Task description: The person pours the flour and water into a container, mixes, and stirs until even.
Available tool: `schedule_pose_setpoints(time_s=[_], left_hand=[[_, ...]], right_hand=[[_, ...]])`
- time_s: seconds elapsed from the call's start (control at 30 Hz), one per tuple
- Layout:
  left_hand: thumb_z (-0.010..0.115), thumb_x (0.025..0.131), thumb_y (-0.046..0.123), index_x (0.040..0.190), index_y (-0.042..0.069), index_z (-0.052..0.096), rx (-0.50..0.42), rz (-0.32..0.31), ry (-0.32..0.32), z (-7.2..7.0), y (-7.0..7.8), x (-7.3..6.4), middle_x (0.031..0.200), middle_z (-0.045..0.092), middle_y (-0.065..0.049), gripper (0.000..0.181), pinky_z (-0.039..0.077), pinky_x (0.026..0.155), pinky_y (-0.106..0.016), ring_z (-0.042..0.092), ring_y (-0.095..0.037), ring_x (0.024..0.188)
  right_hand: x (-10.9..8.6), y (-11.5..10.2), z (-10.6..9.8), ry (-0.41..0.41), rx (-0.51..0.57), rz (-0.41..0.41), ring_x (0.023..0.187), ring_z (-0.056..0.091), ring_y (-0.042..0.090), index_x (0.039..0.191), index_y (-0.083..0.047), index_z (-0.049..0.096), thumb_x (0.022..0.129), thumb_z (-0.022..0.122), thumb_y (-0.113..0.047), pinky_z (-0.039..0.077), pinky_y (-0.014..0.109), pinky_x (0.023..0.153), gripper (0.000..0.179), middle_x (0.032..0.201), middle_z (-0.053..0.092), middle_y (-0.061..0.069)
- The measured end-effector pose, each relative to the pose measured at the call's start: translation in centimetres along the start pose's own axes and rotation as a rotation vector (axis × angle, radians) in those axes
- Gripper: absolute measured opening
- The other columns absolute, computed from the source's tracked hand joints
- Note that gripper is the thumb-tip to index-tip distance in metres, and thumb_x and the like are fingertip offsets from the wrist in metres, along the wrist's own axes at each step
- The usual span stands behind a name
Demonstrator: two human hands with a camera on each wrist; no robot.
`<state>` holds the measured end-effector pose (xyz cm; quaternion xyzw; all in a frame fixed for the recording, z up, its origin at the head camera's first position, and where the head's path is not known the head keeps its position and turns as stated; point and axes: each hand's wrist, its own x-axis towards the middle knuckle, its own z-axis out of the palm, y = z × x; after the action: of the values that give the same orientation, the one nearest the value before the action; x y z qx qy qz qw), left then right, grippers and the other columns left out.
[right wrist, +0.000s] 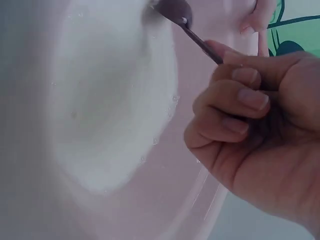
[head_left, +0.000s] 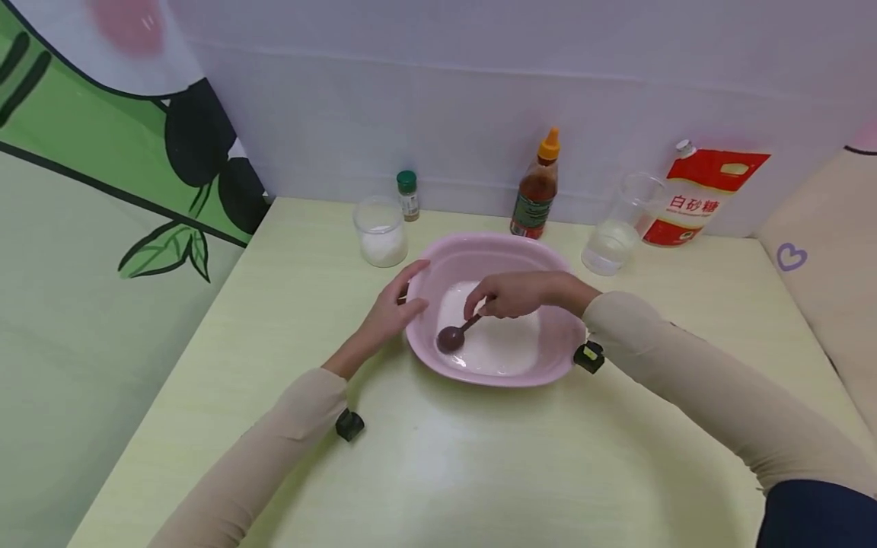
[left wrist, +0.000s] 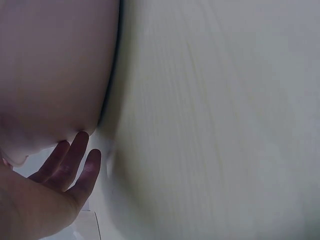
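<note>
A pink plastic basin (head_left: 479,371) stands on the table, with a shallow layer of milky white liquid (head_left: 507,346) inside. My left hand (head_left: 386,318) steadies its left side. The thumb and index finger lie over the rim, and other fingertips (left wrist: 82,137) touch the outer wall in the left wrist view. Over the basin, my right hand (head_left: 510,294) grips the handle of a dark brown spoon (head_left: 451,339) between thumb and curled fingers. The spoon's round bowl is down at the liquid near the basin's left side. Small bubbles line the liquid's edge in the right wrist view.
Behind the basin stand a clear cup of white powder (head_left: 382,245), a green-capped small jar (head_left: 407,196) and a sauce bottle (head_left: 535,190) with an orange tip. At the back right are a clear cup of liquid (head_left: 608,247) and a red-and-white sugar pouch (head_left: 692,202), against the wall cloth.
</note>
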<state>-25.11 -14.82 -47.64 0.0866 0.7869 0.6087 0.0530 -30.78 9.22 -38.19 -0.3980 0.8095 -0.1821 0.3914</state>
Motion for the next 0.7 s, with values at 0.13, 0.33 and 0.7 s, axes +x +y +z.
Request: schedule_pose_setpoints(time_s=[0.13,0.33,0.7], left_hand=[[0.056,0.091,0.004,0.156,0.021,0.034,0.003,0.006,0.006,0.1,-0.2,0.1,0.156,0.038,-0.022,0.071,0.058,0.094,-0.046,0.053,-0.043,0.129],[0.054,0.091,0.004,0.156,0.022,0.035,-0.007,0.004,0.003,0.1,-0.2,0.1,0.153,0.042,-0.022,0.070,0.058,0.092,-0.044,0.054,-0.042,0.127],[0.055,0.092,0.007,0.156,0.024,0.035,-0.009,-0.017,-0.003,0.1,0.0,-0.1,0.149,0.045,-0.024,0.069,0.061,0.086,-0.039,0.056,-0.039,0.123]], right_hand=[[0.8,0.2,-0.2,0.163,-0.145,-0.069,0.075,0.054,0.016,0.118,0.001,0.068,0.098,0.048,0.000,0.044,0.025,0.069,0.028,0.099,0.069,0.015],[-0.3,1.0,-0.5,0.305,-0.339,0.108,0.093,0.058,0.024,0.117,-0.003,0.070,0.097,0.050,-0.001,0.049,0.034,0.078,0.028,0.113,0.071,0.013],[-4.8,-0.4,-1.7,0.063,-0.486,0.444,0.076,0.054,0.019,0.091,-0.012,0.069,0.094,0.057,-0.009,0.042,0.028,0.062,0.013,0.086,0.063,0.004]])
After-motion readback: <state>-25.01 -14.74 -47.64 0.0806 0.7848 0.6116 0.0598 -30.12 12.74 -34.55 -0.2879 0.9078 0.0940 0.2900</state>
